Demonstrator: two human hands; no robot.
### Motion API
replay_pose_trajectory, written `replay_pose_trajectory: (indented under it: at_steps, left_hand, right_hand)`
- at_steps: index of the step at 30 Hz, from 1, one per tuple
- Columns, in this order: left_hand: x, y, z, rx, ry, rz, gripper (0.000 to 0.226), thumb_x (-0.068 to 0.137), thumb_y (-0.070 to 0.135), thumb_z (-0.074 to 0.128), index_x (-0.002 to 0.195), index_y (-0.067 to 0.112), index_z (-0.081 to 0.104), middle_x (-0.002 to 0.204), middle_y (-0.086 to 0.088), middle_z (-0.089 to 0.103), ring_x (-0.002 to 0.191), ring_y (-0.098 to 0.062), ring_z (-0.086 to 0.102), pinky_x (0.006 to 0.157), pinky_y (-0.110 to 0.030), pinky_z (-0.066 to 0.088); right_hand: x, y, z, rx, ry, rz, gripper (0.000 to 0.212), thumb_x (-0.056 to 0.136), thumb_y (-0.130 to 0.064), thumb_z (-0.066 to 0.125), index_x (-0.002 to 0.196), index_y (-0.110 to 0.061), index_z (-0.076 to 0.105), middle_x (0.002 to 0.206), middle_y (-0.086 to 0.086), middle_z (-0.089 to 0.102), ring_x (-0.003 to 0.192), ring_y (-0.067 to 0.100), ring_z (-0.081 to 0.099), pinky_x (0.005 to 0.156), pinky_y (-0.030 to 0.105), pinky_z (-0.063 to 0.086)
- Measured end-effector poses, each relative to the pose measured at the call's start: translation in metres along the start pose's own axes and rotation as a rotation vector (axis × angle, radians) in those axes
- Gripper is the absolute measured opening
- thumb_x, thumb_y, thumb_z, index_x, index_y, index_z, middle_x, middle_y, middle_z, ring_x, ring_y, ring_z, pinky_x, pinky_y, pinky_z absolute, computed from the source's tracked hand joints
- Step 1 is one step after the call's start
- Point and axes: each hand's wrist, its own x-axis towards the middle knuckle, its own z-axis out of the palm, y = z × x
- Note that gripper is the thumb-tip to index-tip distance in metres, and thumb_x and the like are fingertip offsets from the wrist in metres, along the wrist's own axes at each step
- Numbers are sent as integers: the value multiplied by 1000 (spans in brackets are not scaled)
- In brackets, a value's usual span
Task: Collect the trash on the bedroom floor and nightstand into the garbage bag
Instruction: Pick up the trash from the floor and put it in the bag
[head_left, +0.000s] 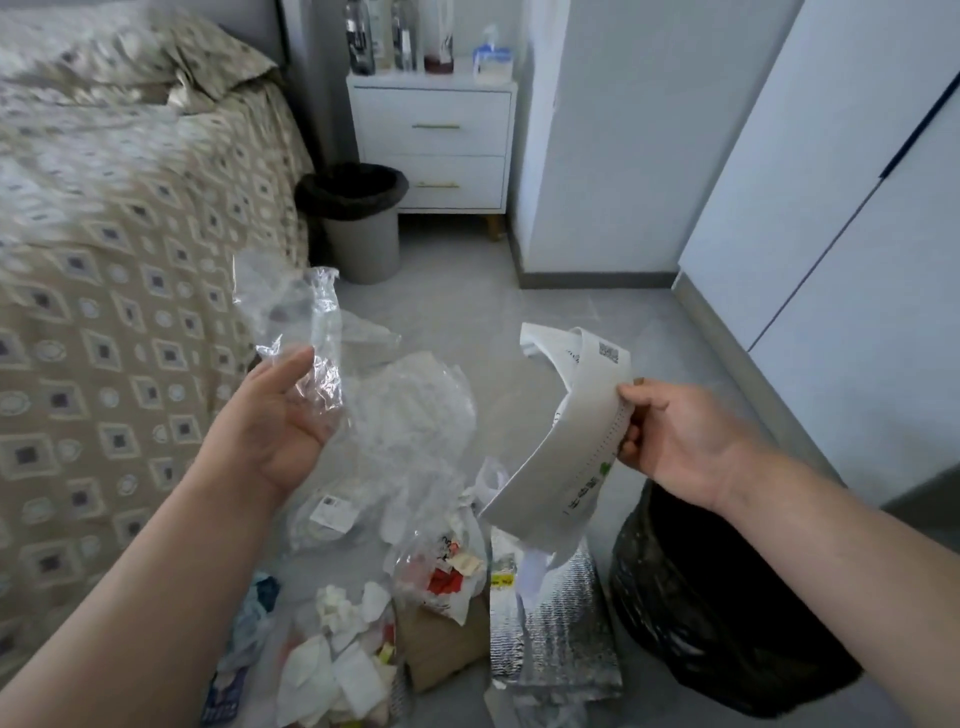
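On the bedroom floor beside the bed (104, 270), I have both hands raised over a heap of litter, each with one piece in its grasp. My left hand (283, 421) curls its fingers round a crumpled clear plastic wrapper (311, 317). My right hand (675, 431) pinches the edge of a long white paper strip (566, 447) between thumb and fingertips, and the strip droops toward the floor. The black garbage bag (696, 597) sits on the floor just below the right wrist, and neither piece is in it yet. What it already contains I cannot tell, as it shows only dark. By my reading the job is at an early stage. A pile of tissues and wrappers (343, 660), a stuffed carrier bag (441, 577), a silver foil pouch (561, 639) and more clear film (415, 410) lie on the tiles near my arms. Across the room the nightstand (436, 140) carries bottles (359, 39) and a tissue box (491, 60), untouched as far as I can see, with a lined bin (358, 223) beside it.
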Motion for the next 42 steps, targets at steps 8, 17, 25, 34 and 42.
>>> replay_pose_trajectory:
  at_steps: [8, 17, 25, 34, 42]
  left_hand:
    - [-9, -24, 115, -23, -188, 17, 13, 85, 9, 57, 96, 15, 53, 86, 0, 59, 68, -11, 63, 50, -28, 53]
    - [-22, -80, 248, 10, -360, -22, 15, 86, 4, 59, 85, 19, 58, 79, 2, 68, 72, -13, 65, 72, -34, 51]
    - [-30, -138, 307, -109, -492, -168, 51, 68, 12, 69, 113, 21, 46, 93, -1, 59, 74, -13, 60, 55, -24, 51]
    - [-40, -249, 283, -31, -259, -411, 28, 83, 6, 64, 104, 15, 48, 75, -7, 61, 55, -17, 63, 45, -30, 52]
    - [-45, -342, 246, 367, -129, -469, 32, 72, 10, 78, 97, 3, 58, 88, -19, 69, 77, -34, 67, 73, -52, 57]
  right_hand:
    - [-43, -47, -73, 164, 136, -161, 18, 90, -11, 42, 77, -20, 50, 59, -3, 39, 52, 9, 30, 51, 22, 23]
    - [-78, -74, -156, 151, 288, -324, 20, 90, -4, 49, 73, -12, 54, 59, 1, 45, 52, 11, 35, 50, 24, 28]
    - [-105, -77, -225, -6, 467, -474, 20, 84, 1, 60, 68, -11, 63, 53, 0, 52, 51, 12, 36, 52, 26, 32]
    - [-110, -62, -267, -64, 596, -504, 16, 83, -3, 63, 70, -12, 65, 53, -5, 56, 53, 11, 40, 54, 26, 33]
    - [-95, -31, -287, 95, 570, -437, 15, 85, 1, 59, 74, -9, 60, 63, 5, 48, 55, 11, 37, 52, 25, 30]
